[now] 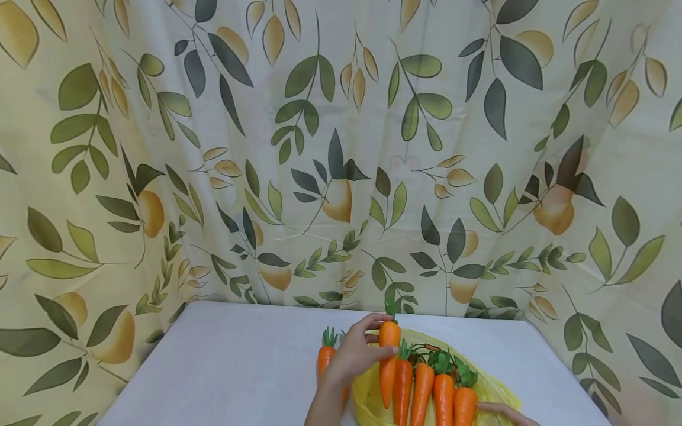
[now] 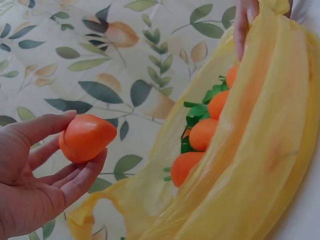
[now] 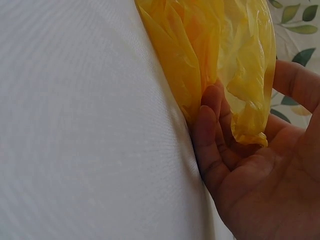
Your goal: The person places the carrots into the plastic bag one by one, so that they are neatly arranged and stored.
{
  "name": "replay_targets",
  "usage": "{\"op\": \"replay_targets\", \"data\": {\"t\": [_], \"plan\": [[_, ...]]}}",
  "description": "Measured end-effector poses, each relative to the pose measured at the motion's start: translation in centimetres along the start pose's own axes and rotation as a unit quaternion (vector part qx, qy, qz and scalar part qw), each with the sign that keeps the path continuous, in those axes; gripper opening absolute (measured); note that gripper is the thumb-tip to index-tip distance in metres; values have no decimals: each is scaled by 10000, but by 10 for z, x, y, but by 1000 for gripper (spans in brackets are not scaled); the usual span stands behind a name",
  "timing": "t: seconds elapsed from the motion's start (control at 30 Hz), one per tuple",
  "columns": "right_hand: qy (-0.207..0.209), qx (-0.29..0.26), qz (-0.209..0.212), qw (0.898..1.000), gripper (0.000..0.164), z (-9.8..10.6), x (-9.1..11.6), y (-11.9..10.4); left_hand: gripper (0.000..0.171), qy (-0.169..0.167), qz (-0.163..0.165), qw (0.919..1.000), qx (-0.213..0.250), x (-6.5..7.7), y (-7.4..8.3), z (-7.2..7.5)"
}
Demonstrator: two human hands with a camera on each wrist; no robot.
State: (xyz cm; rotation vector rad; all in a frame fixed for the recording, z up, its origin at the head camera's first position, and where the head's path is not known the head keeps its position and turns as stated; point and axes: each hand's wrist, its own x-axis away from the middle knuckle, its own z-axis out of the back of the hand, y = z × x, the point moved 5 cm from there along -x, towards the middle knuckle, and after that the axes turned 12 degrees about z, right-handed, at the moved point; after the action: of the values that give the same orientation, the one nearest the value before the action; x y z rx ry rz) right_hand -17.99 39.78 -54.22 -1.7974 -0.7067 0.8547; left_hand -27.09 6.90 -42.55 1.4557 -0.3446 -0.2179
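In the head view my left hand (image 1: 356, 350) holds a carrot (image 1: 389, 332) with a green top, its tip hanging down, over the left part of a yellow plastic bag (image 1: 366, 395). The left wrist view shows that carrot (image 2: 89, 137) tip-on, between thumb and fingers and apart from the bag. Several more carrots (image 1: 422, 387) lie side by side on the open bag, green tops toward the back. At the bag's right side is my right hand (image 1: 506, 410). Seen from the right wrist, its fingers curl about the bag's gathered edge (image 3: 250, 117).
Another carrot (image 1: 325, 357) lies left of the bag, partly behind my left forearm. A white table (image 1: 234, 361) carries everything. Behind it hangs a leaf-patterned curtain (image 1: 341, 248). One loop handle (image 2: 82, 212) of the bag sticks out below my left hand in the left wrist view.
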Motion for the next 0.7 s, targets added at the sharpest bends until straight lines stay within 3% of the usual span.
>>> {"op": "replay_targets", "data": {"t": [0.37, 0.7], "plan": [[-329, -433, 192, 9983, 59, -3, -3, 1, 53, -33, 85, 9996, 253, -1, -14, -24], [-81, -424, 112, 9990, 57, 0, 0, 0, 50, -73, 266, 9988, 411, -9, -21, -56]]}}
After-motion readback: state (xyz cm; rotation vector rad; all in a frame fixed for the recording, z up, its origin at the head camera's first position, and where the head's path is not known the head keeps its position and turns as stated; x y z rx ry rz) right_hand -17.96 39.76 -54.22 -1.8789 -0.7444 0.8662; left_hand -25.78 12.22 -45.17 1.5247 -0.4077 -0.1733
